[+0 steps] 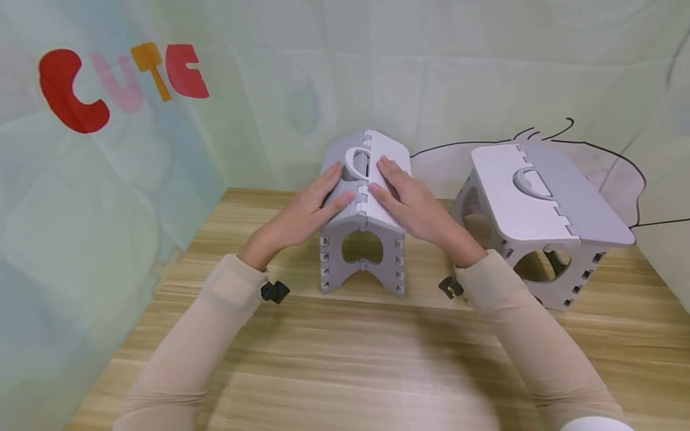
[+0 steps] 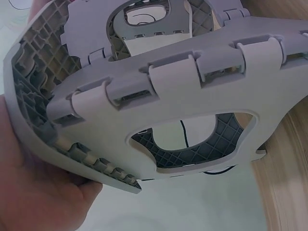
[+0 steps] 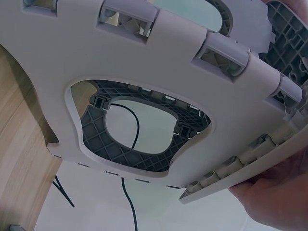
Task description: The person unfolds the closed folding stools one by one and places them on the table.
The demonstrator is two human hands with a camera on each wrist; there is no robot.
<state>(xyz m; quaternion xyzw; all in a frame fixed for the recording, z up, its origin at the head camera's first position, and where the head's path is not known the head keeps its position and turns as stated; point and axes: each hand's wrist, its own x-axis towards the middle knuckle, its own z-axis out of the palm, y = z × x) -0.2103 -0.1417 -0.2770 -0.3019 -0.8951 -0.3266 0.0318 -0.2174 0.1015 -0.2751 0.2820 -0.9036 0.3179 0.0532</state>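
Note:
A grey and white plastic folding stool point(image 1: 335, 254) stands on the table, its two top halves raised along the middle hinge like a roof. My left hand point(image 1: 309, 209) rests on the grey half, fingers mostly straight, beside the loop handle point(image 1: 351, 157). On the white half lies my right hand point(image 1: 416, 206), fingers extended. In the left wrist view the left hand point(image 2: 38, 197) touches the top panel's outer side, with the side panel point(image 2: 192, 101) bent at its hinges. The right wrist view shows the right hand point(image 3: 274, 192) against the other half; most fingers are hidden.
A second folding stool point(image 1: 539, 209), fully unfolded with a flat top, stands to the right. The wood-grain table point(image 1: 334, 371) stretches toward me. A printed cloth backdrop point(image 1: 458, 78) hangs behind and at the sides, with coloured letters on the left. Dark wrist mounts point(image 1: 276, 292) stick out below the sleeves.

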